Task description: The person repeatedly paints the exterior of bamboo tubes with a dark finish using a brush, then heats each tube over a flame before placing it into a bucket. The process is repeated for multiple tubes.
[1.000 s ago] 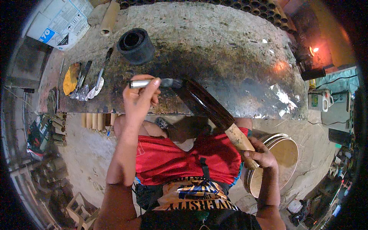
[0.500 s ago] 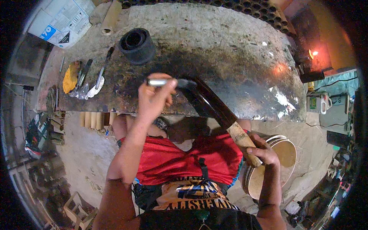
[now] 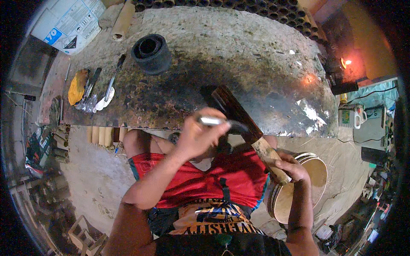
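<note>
My left hand (image 3: pixel 204 132) is closed round a silver-handled tool (image 3: pixel 210 121); its working end is blurred, so I cannot tell its kind. The tool's end meets or lies just over a dark brown, glossy tube (image 3: pixel 239 113). The tube slants from the bench's front edge down toward my right. Its lower part is a pale, stained length (image 3: pixel 269 155), perhaps a separate piece. My right hand (image 3: pixel 292 168) is closed round that pale end, above the buckets. The dark far end of the tube is over the bench (image 3: pixel 179 102).
A black, thick-walled round container (image 3: pixel 151 53) stands on the bench. At left lie a yellow cloth (image 3: pixel 77 87) and several slim tools. Stacked dark tubes (image 3: pixel 265 10) line the far edge. A lamp (image 3: pixel 347 62) glows at right. Nested buckets (image 3: pixel 318 175) stand beside my right arm.
My left hand and the silver-handled tool have moved right and nearer to me, down along the tube toward its pale part. My right hand keeps its hold, almost unmoved.
</note>
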Demonstrator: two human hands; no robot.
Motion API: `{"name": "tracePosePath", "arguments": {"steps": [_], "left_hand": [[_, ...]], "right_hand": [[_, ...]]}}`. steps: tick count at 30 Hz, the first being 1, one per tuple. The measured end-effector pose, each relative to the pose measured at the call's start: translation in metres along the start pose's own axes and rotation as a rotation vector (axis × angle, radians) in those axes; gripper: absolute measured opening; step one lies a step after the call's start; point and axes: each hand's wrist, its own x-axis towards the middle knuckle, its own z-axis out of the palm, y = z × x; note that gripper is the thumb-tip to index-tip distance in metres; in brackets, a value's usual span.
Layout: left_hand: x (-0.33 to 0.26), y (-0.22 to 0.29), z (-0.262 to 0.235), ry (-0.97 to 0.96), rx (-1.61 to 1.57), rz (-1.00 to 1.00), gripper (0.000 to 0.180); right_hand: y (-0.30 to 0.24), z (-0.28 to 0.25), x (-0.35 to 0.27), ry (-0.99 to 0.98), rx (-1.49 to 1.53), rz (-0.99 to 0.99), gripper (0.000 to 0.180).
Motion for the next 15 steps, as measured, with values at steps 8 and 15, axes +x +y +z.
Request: {"name": "tracePosePath", "arguments": {"steps": [8,15], "left_hand": [[0.053,0.034,-0.082,0.337,0.027,0.164,0.025],[0.019,0.009,-0.084,0.522,0.317,0.263,0.028]], "right_hand": [[0.010,-0.010,0.011,-0.077,-0.008,-0.016,0.056],[0.032,-0.032,0.010,-0.143,0.312,-0.131,0.072]]}}
